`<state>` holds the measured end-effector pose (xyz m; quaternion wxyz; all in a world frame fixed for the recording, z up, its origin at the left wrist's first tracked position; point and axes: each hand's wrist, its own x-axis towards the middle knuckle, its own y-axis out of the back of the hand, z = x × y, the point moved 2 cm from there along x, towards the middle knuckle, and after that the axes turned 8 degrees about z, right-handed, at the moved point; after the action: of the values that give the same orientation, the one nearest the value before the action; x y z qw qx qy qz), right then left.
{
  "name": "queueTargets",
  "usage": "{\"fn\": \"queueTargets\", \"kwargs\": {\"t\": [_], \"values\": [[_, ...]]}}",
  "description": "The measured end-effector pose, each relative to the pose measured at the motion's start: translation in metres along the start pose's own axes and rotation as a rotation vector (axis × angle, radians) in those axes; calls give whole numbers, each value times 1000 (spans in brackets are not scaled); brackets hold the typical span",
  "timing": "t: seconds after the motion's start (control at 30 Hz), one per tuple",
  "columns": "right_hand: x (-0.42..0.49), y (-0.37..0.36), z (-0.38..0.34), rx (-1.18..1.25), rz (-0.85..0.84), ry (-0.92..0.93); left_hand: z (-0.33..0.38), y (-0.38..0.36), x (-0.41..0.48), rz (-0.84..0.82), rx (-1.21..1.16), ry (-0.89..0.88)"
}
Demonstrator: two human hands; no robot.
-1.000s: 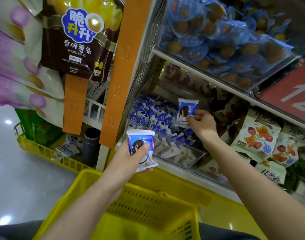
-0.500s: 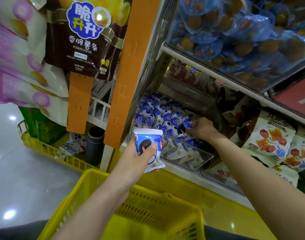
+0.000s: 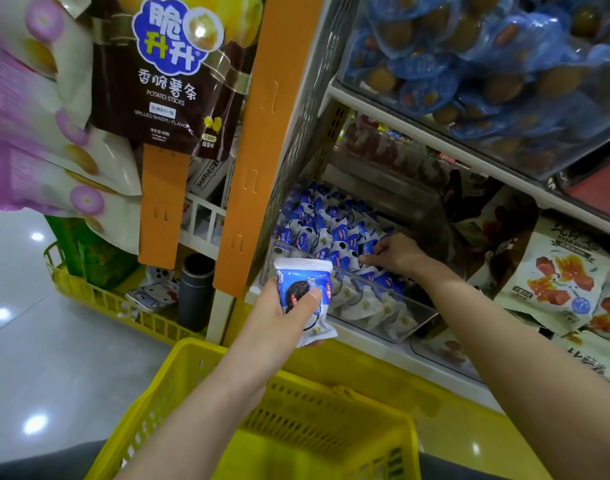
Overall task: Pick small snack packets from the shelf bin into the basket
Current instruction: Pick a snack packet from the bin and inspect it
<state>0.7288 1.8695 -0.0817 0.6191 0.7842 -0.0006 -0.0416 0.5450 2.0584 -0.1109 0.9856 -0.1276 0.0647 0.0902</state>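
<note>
A clear shelf bin (image 3: pixel 409 322) on the lower shelf is packed with small blue and white cookie packets (image 3: pixel 326 230). My right hand (image 3: pixel 395 254) is down inside it, fingertips pressed among the packets; whether it grips one is hidden. My left hand (image 3: pixel 279 322) hovers in front of the bin, shut on one blue and white packet (image 3: pixel 301 292) with a dark cookie printed on it. That packet is above the far rim of the yellow basket (image 3: pixel 192 353), which fills the bottom of the view; I see nothing lying in it.
An orange post (image 3: pixel 258 133) stands left of the bin, with a brown potato-stick bag (image 3: pixel 165 74) hanging beside it. A shelf bin of blue wrapped snacks (image 3: pixel 487 64) overhangs above. Larger snack bags (image 3: pixel 560 275) sit to the right. A low yellow crate (image 3: pixel 88 296) and dark cylinder (image 3: pixel 196 289) stand lower left.
My right hand, which held a packet up above the bin, has dropped into the bin among the packets. My left hand keeps its packet and has barely moved.
</note>
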Motion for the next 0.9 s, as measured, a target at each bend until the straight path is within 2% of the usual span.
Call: {"fn": "queueTargets", "kwargs": {"t": [0.13,0.2,0.33,0.4,0.5,0.63,0.8,0.9], "values": [[-1,-6,1,-4,67,-30,1,-3,-1,1,-18,34],[-9,-7,-2,20,158,1,2,-5,-3,-5,-59,70],[-57,3,-21,367,445,229,0,-5,-4,22,-19,53],[-93,6,-33,493,495,374,-3,-4,-4,13,38,18],[-138,-5,-37,618,369,446,-9,-6,-5,-33,93,-20],[-163,-27,-30,852,101,314,-18,-9,-9,-88,147,-17],[-169,-42,-18,1126,1,211,-24,-15,-18,-55,149,-49],[-172,-53,-13,1163,-37,184,-25,-14,-20,-20,166,-78]]}}
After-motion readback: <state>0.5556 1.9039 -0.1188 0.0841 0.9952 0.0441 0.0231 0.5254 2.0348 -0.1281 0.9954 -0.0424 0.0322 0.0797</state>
